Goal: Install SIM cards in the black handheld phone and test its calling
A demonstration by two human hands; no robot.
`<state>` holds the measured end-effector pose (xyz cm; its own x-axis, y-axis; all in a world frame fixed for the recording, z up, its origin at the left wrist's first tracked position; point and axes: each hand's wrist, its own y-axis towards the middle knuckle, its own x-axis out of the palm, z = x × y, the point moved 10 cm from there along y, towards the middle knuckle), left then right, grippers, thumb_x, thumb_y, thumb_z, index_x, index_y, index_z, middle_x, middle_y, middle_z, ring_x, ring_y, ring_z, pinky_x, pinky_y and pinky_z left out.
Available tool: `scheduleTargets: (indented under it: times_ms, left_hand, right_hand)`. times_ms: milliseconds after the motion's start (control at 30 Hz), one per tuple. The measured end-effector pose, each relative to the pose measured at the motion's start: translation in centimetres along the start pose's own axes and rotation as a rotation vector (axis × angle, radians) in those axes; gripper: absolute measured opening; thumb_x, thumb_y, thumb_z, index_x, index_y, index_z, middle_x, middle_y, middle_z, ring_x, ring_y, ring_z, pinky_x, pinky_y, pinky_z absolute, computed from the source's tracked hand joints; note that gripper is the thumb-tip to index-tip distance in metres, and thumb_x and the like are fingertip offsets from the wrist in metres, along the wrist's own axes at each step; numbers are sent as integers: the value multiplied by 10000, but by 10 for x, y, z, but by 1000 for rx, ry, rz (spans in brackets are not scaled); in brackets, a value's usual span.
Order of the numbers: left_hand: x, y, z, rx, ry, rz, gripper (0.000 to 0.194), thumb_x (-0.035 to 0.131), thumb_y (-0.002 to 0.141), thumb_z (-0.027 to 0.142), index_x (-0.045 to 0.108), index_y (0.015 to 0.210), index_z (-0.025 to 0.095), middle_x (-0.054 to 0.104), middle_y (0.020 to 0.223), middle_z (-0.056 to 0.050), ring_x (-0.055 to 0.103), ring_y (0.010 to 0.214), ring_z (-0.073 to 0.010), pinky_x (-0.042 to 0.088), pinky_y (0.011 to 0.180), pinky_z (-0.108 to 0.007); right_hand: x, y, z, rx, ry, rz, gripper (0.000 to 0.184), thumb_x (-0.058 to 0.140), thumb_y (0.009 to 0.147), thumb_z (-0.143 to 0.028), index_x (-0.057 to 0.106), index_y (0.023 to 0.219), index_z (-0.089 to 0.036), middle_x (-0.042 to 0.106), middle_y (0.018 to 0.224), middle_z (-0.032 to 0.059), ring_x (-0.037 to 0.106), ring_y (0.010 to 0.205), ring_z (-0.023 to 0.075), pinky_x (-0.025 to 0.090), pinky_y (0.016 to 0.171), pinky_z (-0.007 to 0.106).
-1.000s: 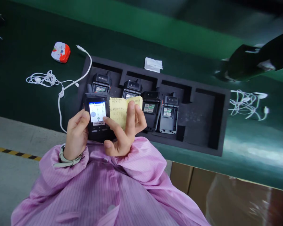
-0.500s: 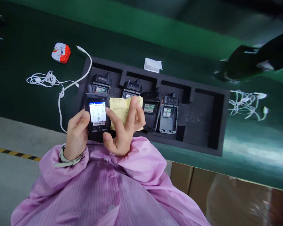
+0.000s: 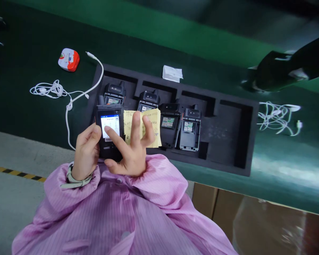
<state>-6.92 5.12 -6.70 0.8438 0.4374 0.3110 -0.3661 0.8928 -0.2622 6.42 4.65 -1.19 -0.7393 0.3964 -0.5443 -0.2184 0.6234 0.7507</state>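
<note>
Green bench [image 3: 175,30] fills the head view, with a concrete floor [image 3: 13,148] and its yellow-and-black tape line [image 3: 16,171] at lower left and a cardboard box [image 3: 215,209] at lower right. On the bench lies a black foam tray [image 3: 228,159] with four black handheld radios in its cutouts, their backs open and their battery bays showing. The nearest stands at the tray's right [image 3: 190,129], and its neighbours sit beside it, while one cutout at the far end holds none. A white cable [image 3: 79,96] curls past the tray's left end, near a red-and-white tin [image 3: 68,59]; a folded white paper [image 3: 172,73] lies just above the tray, and another white cable tangle [image 3: 278,118] lies to its right.

The person's pink striped smock [image 3: 108,216] fills the bottom. The left hand [image 3: 86,152] is clamped around a fifth handheld radio [image 3: 108,122], held screen up over the tray's left end. The right hand [image 3: 130,157] is spread, its index finger [image 3: 114,140] stretched across the lit screen, though contact cannot be told. A handwritten yellow note [image 3: 142,127] lies behind its fingers, over the tray; whether they pinch it cannot be told.
</note>
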Motion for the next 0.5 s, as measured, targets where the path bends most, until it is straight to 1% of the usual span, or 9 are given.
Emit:
scheduleTargets:
  times_ms: [67,100,133,233,300,433,500]
  left_hand:
    - [1,0,1,5,6,-4,417,839,807,500,608,634,200,555,675,14,499,636,-122,442,570,-248]
    - [2,0,1,6,9,-10,409,832,816,499,614,638,202,557,674,15,505,634,-124,451,578,-252]
    - [3,0,1,9,10,-18,406,826,823,496,616,636,203,552,662,18,511,627,-126,462,584,-257]
    - [4,1,3,37,3,-30,422,827,818,500,607,612,205,544,623,27,531,606,-131,501,615,-276]
    - [4,2,5,60,7,-24,438,836,804,508,600,592,206,561,624,28,536,605,-129,516,631,-279]
    - [4,2,4,53,15,-21,426,834,803,506,606,594,215,571,618,19,572,644,-152,526,655,-294]
    - [3,2,3,47,17,-19,420,826,810,511,607,608,214,566,618,15,589,666,-165,526,662,-301]
  right_hand:
    - [4,-1,-1,-14,6,-31,645,363,951,-707,671,1320,-276,515,1492,134,216,1552,372,267,1236,582]
    - [3,-1,0,-8,20,-27,641,392,942,-705,677,1318,-271,503,1519,129,234,1548,377,272,1236,582]
    - [0,-1,2,3,44,2,625,388,951,-687,690,1296,-261,486,1547,123,263,1540,375,295,1224,581]
    - [-19,-3,8,45,91,177,584,280,1014,-573,731,1135,-222,456,1593,97,354,1497,354,384,1154,579]
    - [-25,-4,11,62,85,230,573,270,1025,-541,736,1051,-208,460,1595,82,369,1486,349,409,1127,584]
    - [-19,-2,11,65,71,174,551,294,1030,-528,738,1043,-202,452,1604,84,345,1501,345,410,1137,594]
    - [-18,-2,10,54,72,175,553,291,1027,-531,737,1052,-205,437,1618,79,334,1510,339,395,1154,589]
